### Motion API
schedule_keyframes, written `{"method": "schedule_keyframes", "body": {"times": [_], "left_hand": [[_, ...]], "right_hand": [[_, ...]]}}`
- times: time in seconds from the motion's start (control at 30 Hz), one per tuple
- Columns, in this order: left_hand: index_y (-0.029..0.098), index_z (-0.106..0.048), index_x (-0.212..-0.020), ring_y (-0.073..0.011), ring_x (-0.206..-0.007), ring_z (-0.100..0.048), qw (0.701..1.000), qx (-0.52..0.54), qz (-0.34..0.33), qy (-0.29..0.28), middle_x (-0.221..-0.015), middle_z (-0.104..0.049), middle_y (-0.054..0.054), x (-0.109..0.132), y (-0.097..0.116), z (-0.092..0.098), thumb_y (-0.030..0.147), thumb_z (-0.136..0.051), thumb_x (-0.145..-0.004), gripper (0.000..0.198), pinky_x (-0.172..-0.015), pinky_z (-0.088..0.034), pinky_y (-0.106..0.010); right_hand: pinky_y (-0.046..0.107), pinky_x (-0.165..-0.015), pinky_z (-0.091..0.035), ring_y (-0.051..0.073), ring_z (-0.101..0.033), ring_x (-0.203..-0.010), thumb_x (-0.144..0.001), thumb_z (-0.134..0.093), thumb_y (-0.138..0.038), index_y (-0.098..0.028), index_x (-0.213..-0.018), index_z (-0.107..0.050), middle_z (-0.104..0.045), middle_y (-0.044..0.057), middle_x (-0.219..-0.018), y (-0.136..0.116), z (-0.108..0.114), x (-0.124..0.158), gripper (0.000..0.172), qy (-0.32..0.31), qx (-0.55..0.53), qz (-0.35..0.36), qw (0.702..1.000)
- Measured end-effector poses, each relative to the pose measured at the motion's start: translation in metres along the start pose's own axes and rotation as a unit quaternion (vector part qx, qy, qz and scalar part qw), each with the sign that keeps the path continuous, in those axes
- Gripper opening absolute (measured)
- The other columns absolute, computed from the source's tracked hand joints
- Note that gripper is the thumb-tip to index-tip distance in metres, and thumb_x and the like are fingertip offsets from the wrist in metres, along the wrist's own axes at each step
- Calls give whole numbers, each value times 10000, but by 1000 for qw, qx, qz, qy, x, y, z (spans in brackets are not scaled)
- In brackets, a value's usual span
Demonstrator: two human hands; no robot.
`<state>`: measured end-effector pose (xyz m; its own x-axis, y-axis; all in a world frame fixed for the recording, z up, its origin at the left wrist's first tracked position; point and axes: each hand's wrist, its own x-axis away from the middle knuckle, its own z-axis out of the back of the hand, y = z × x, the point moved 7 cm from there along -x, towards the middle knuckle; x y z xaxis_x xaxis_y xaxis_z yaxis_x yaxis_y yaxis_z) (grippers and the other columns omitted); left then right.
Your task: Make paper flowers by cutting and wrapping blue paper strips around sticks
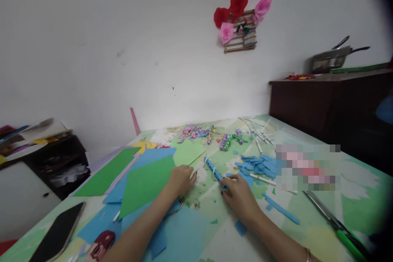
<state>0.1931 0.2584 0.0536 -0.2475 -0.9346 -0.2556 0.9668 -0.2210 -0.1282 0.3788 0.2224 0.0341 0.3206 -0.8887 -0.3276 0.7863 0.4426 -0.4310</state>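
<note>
In the middle of the table, my right hand (239,196) pinches the near end of a narrow blue paper roll (211,167), which points away toward the wall. My left hand (181,179) is to its left, above the corner of a green paper sheet (147,184). Its fingers are curled together, and a pale sliver shows by the fingertips; what it is I cannot make out. Beyond my right hand is a heap of cut blue paper pieces (258,165). White sticks (262,179) and a separate blue strip (281,208) lie to its right.
Scissors with green handles (346,233) lie at the right. A phone (58,231) and a dark red case (102,242) are at the near left. Coloured sheets (107,172) overlap on the left. Curled paper pieces (229,141) and small scraps (192,132) are at the back.
</note>
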Motion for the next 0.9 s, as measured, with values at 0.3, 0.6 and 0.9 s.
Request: {"method": "schedule_keyframes", "body": {"times": [0.3, 0.6, 0.9], "left_hand": [[179, -554, -838, -185, -848, -559, 997, 49, 57, -22, -893, -602, -67, -108, -31, -19, 246, -441, -770, 148, -703, -383, -269], [187, -549, -933, -208, -937, -548, 993, 95, 61, -33, -1009, -582, -86, -175, -6, -41, 339, -434, -791, 238, -756, -400, -290], [138, -568, -976, -269, -938, -576, 983, 125, 125, -58, -1024, -601, -155, -212, 7, -69, 398, -482, -732, 366, -710, -435, -317]], "right_hand": [[339, -827, -303, 233, -436, -1009, -754, -487, -134, -272, -922, -649, -624, 10, -1047, -1, -5, -2, 271, -22, -40, -12, 999], [285, -815, -356, 197, -490, -933, -795, -427, -84, -217, -831, -684, -646, 42, -990, 8, -14, -9, 292, -28, -53, -7, 998], [251, -737, -378, 181, -524, -841, -772, -448, -71, -248, -830, -669, -660, 24, -875, 27, -33, -9, 289, -6, -47, 15, 999]]}}
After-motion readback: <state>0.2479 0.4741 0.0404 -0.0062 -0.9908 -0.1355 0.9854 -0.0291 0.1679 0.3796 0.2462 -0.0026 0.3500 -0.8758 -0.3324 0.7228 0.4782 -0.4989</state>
